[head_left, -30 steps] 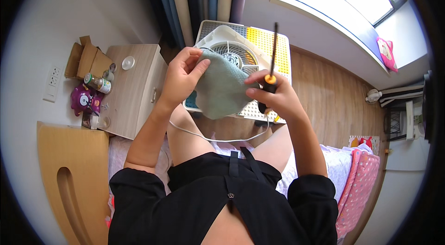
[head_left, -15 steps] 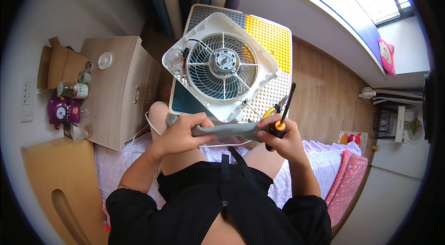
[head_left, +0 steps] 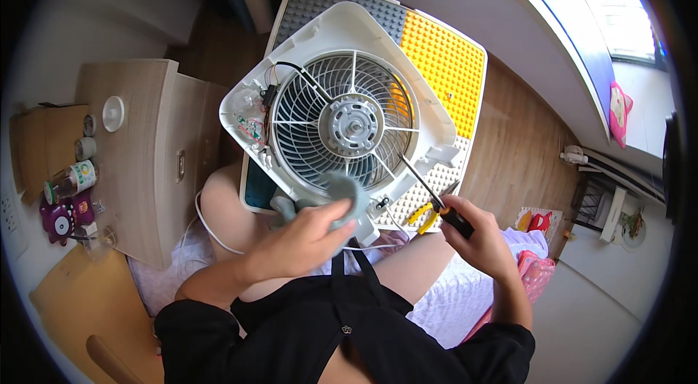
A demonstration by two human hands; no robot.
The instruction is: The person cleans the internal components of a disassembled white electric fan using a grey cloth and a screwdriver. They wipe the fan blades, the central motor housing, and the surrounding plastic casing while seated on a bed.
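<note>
A grey-green cloth (head_left: 343,195) is bunched in my left hand (head_left: 309,239), over the near edge of an opened white box fan (head_left: 429,104). My right hand (head_left: 476,231) is closed round the black and orange handle of a screwdriver (head_left: 455,220). Its shaft slants up and left toward the fan's near right side; I cannot tell whether the tip touches. The fan's bare silver motor (head_left: 355,126) sits in the middle of a round grille. Loose wires and a small green circuit board (head_left: 252,130) show in its left corner.
The fan lies on a table (head_left: 443,57) topped with grey, yellow, white and dark green studded plates. Yellow-handled pliers (head_left: 423,215) lie near its front right edge. A wooden cabinet (head_left: 131,159) stands at left, with jars and a purple toy (head_left: 67,218). A white cord (head_left: 211,228) crosses my thigh.
The cloth has left my right hand and is now bunched in my left, moved over the fan's edge. The screwdriver has tilted from near upright to pointing left at the fan.
</note>
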